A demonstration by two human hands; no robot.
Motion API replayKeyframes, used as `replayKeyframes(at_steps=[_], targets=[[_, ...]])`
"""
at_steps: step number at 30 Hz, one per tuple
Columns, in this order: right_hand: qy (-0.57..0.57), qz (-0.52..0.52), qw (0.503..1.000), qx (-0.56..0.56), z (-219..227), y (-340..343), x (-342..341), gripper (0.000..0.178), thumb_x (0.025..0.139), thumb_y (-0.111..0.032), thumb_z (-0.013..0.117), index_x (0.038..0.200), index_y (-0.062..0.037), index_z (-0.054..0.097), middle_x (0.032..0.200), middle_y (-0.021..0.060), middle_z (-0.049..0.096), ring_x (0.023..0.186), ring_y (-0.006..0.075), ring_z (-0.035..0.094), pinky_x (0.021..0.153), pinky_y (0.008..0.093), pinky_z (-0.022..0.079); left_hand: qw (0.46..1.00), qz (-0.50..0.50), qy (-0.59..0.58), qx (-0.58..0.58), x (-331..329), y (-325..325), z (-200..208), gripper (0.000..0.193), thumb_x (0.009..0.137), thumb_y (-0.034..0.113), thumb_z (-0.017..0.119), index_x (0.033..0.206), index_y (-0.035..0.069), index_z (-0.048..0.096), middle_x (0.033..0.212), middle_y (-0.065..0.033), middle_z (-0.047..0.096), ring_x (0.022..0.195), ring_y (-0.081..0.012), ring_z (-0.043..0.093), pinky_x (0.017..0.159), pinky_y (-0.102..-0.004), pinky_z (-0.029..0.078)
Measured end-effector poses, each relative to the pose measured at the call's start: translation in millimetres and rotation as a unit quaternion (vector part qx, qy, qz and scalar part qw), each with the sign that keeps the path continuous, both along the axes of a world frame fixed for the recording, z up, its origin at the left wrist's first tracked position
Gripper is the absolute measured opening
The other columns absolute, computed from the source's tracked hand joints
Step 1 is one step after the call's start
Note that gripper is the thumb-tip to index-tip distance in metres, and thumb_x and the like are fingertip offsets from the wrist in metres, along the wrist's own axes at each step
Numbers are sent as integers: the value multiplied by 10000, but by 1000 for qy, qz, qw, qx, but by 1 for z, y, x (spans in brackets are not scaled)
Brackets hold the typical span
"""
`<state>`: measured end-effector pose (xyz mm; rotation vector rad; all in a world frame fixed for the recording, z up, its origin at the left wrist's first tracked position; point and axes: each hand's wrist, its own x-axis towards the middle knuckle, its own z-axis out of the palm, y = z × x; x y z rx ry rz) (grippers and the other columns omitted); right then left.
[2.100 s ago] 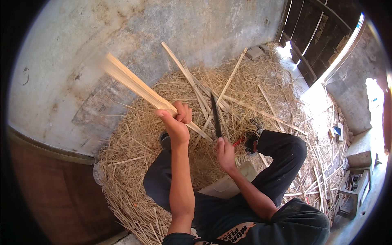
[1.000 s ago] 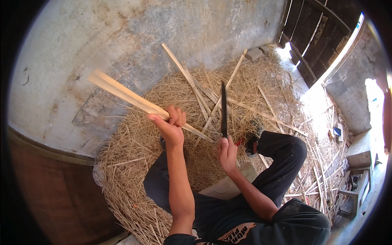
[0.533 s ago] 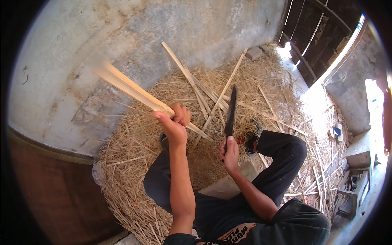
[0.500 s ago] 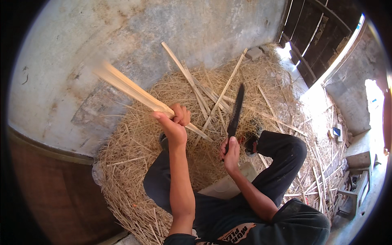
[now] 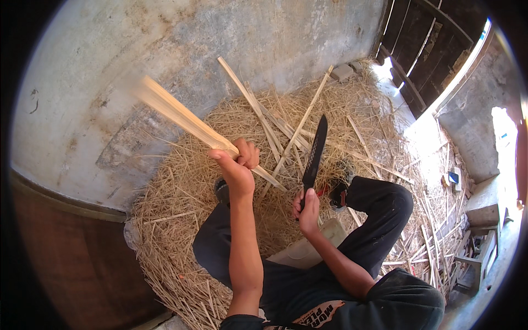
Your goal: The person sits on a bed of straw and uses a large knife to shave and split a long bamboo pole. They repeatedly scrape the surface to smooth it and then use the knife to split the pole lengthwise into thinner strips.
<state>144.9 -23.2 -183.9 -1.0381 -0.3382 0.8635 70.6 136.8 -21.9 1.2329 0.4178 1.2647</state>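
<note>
My left hand (image 5: pixel 240 165) is closed around a pale strip of split wood or bamboo (image 5: pixel 184 118). The strip slants up to the far left, and its far end is blurred by motion. A short length of it may continue below the fist toward the right. In my right hand (image 5: pixel 308 209) is the handle of a knife (image 5: pixel 315 154) with a long black blade, which points up and away. The blade stands apart from the strip. Beneath both hands lies a heap of shavings (image 5: pixel 181 220).
Several long strips (image 5: pixel 308 118) lie crossed on the shavings by the stained wall (image 5: pixel 247 38). Between my bent legs sits a pale container or block (image 5: pixel 302 253). A brown wooden panel (image 5: pixel 71 258) stands at left, a dark slatted door (image 5: pixel 423 49) at far right.
The knife has shifted slightly left and its blade shows more of its flat side. My left hand and the strip have moved a little to the right.
</note>
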Motion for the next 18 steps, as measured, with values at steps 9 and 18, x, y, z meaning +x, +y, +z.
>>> replayKeyframes(at_steps=[9,18], targets=[[-141,173,947,-229,-68,-9,1,511,1121,-463,365,811,-70,469,604,24,445,547,131,464,540,342,393,1000,10,16,3,7,-5,0,801,892,922,182,632,165,208,564,56,166,512,-104,128,498,-307,119],[-162,77,969,-167,-75,-4,-9,488,1112,-503,368,830,-111,436,596,-3,409,474,117,382,445,286,332,999,37,12,-10,17,-6,1,803,894,922,174,637,163,212,566,53,176,511,-97,149,497,-300,125]])
